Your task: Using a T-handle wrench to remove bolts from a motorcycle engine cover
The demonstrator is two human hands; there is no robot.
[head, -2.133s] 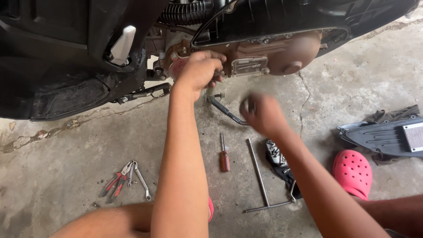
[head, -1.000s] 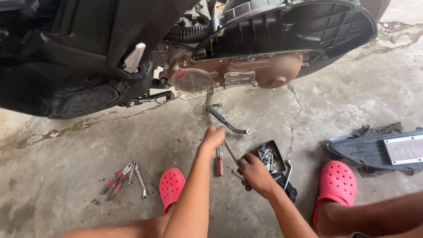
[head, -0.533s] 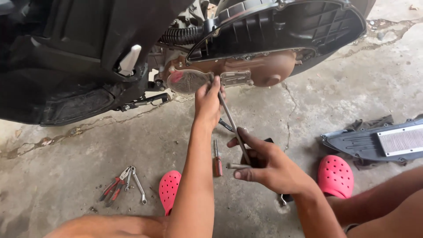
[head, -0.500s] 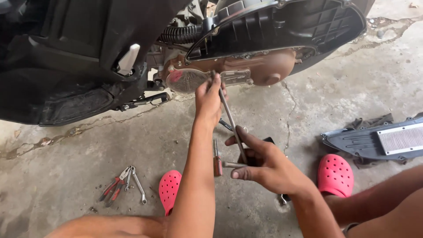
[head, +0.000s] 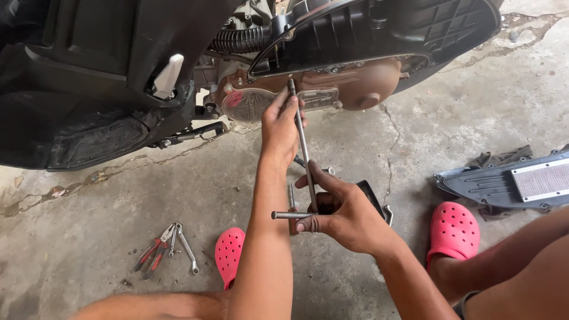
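Observation:
A long metal T-handle wrench (head: 303,142) points up at the dusty brown engine case (head: 355,83) of a black scooter (head: 89,77). My left hand (head: 283,121) pinches its shaft near the tip, close to a bolt at the case's top edge. My right hand (head: 347,213) grips the crossbar handle low down, one end of the bar sticking out to the left. Behind the right hand lie a black tray (head: 373,198) and a screwdriver (head: 291,198), both mostly hidden.
Red-handled pliers and wrenches (head: 166,249) lie on the cracked concrete floor at left. My feet wear pink clogs (head: 230,255) (head: 453,231). A grey scooter panel (head: 510,184) rests on a rag at right. The kickstand (head: 192,133) juts out under the scooter.
Both hands dropped to the floor and picked up the T-handle wrench. They then raised it, and its tip now sits at the engine case.

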